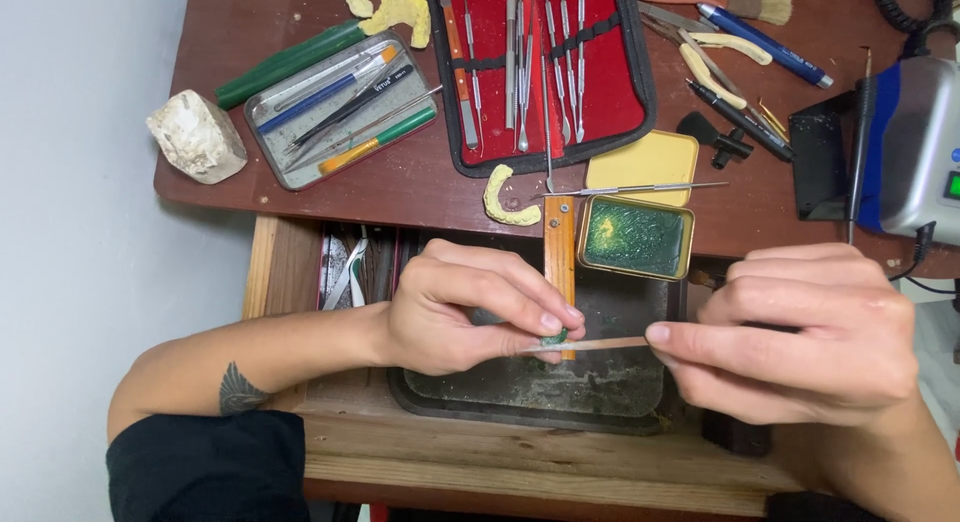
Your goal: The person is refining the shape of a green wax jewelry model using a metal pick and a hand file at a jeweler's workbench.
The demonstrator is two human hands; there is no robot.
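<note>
The left hand (455, 307) pinches a small green lump (555, 336) between thumb and fingertips, fingers closed tight around it so that only a sliver of green shows. The right hand (800, 332) grips a thin pale stick (590, 345) between thumb and forefinger; the stick lies level and its far end meets the lump at the left fingertips. Both hands hover over a dark tray (540, 387) set in an open wooden drawer (520, 452).

Just behind the hands, an open tin (636, 238) holds green wax, its yellow lid (642, 164) lying beside it on the brown table (410, 177). A slim metal probe (640, 190) rests across the lid and tin edge. An orange-handled tool (559, 244) stands between the tin and the left hand, reaching over the drawer's edge. A yellowish dental cast (508, 199) lies near it.

Farther back, a red case (545, 67) lies open with steel instruments strapped in rows. To its left, a grey metal tray (340, 112) carries pens and picks, with a green handle (290, 60) beside it and a white plaster block (197, 135) at the table's corner. To the right lie more tools, a blue pen (765, 44), a brush (745, 2) and a grey-and-blue machine (915, 147).
</note>
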